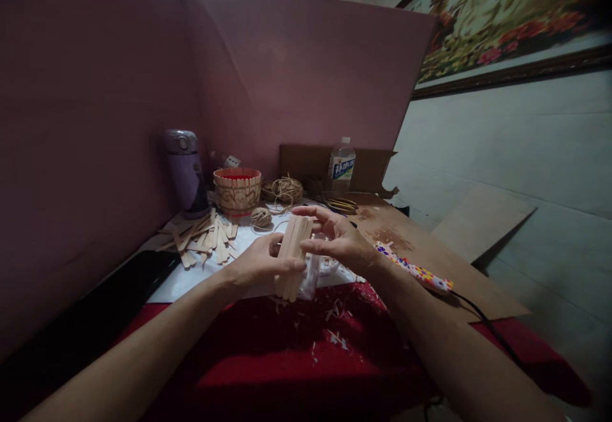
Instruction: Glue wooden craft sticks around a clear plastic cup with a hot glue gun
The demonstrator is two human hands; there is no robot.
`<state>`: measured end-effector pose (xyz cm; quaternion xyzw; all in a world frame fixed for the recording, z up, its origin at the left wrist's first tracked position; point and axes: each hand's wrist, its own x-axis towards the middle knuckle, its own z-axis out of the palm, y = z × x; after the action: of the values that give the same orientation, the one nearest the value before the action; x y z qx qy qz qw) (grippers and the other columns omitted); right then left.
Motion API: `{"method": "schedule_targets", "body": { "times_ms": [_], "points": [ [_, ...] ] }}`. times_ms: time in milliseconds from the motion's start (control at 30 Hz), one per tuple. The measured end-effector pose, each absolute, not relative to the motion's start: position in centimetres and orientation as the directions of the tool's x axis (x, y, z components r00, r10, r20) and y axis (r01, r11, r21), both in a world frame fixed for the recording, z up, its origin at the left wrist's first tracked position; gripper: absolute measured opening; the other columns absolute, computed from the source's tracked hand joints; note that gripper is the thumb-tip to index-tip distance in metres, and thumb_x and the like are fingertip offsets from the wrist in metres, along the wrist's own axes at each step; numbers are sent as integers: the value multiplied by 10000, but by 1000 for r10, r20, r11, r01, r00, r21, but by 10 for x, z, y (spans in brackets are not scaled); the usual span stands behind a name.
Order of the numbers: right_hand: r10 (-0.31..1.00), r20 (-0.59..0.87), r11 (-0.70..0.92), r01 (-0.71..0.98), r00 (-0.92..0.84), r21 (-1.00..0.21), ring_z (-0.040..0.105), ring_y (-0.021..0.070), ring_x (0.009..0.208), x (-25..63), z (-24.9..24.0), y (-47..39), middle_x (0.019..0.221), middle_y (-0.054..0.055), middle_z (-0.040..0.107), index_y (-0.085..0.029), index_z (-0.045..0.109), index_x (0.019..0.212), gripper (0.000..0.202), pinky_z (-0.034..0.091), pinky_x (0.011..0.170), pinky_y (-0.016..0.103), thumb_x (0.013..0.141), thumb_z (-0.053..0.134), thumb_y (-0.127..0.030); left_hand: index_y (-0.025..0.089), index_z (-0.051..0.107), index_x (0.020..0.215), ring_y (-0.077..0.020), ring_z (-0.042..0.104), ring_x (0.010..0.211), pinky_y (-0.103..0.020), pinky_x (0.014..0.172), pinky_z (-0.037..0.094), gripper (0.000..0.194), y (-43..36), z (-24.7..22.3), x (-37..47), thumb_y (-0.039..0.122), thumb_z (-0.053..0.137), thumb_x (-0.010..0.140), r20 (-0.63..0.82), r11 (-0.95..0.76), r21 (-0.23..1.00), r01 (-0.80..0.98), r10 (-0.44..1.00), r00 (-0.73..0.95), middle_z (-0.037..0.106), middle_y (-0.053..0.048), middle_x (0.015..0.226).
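1. I see the wooden-stick bundle (289,243) tilted above the worktop (229,355).
2. My left grip (255,260) closes on its lower left, thumb (292,264) across the front.
3. My right grip (342,238) pinches its upper right, fingers (316,212) curved.
4. Both forearms (176,333) angle inward.

1. You can read 补水 in big writing on the label (343,168) of the clear bottle (341,163);
2. the next sign beside it is too blurry for you to read.

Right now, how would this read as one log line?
left hand: holding wooden stick stack | right hand: holding same stack | loose sticks: on white sheet, left | small twine ball: beyond stack
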<state>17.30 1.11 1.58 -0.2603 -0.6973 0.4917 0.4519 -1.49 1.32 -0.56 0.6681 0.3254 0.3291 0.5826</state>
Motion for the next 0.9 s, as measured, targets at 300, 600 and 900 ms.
{"method": "schedule_targets", "body": {
  "times_ms": [300,600,900],
  "points": [
    [856,384,390,-56,-347,-919,603,187,869,176,16,13,965,60,633,-190,529,1162,574,509,765,351,644,767,-262,159,541,1196,-238,636,893,-368,775,475,612,14,-7,-14,333,760,651,86,-44,996,-83,788,610,643,-113,1045],
    [877,365,328,-166,-314,-930,637,193,817,170,14,11,927,48,659,-198,473,1234,712,532,735,351,605,805,-238,116,570,1114,-243,643,802,-382,725,483,570,10,-3,-9,299,725,597,85,-80,996,-34,834,546,656,-118,949],
    [897,348,303,-193,-272,-933,651,194,778,169,16,11,846,28,673,-189,433,1263,772,533,728,346,592,811,-231,162,504,1242,-258,639,907,-397,782,490,669,7,-2,-11,330,742,639,87,-25,993,-113,808,583,617,-136,1103]
  ]
}}
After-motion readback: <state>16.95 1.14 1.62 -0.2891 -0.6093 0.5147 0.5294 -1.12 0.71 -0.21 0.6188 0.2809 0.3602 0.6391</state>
